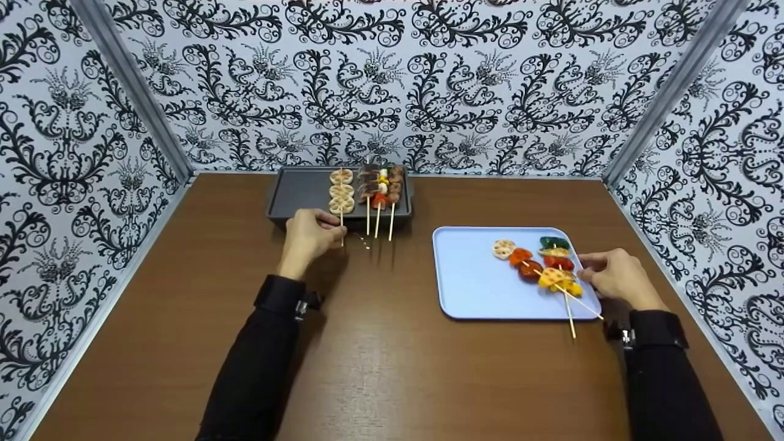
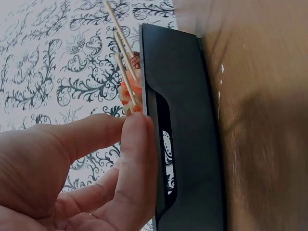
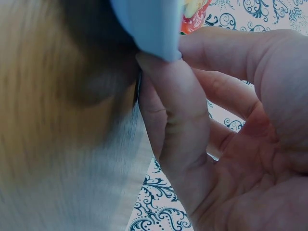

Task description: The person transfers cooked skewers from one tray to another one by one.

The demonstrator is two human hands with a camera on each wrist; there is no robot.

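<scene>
My left hand (image 1: pixel 309 239) pinches the stick of a lotus root skewer (image 1: pixel 341 191) at the front edge of a dark grey grill pan (image 1: pixel 300 191). In the left wrist view the thumb and finger meet beside the slotted handle (image 2: pixel 167 144) of the pan. Three more skewers lie to the right on the pan, among them a meat skewer (image 1: pixel 369 184) and one with a red piece (image 1: pixel 380 200). My right hand (image 1: pixel 621 278) grips the right rim of a pale blue tray (image 1: pixel 471 275), thumb and finger on either side of it. Two crossed vegetable skewers (image 1: pixel 557 278) lie on the tray.
Both the pan and the tray stand on a brown wooden table (image 1: pixel 380 367). Patterned black-and-white walls (image 1: pixel 392 92) enclose it at the back and both sides. Several stick ends stick out over the pan's front edge, and two over the tray's near edge.
</scene>
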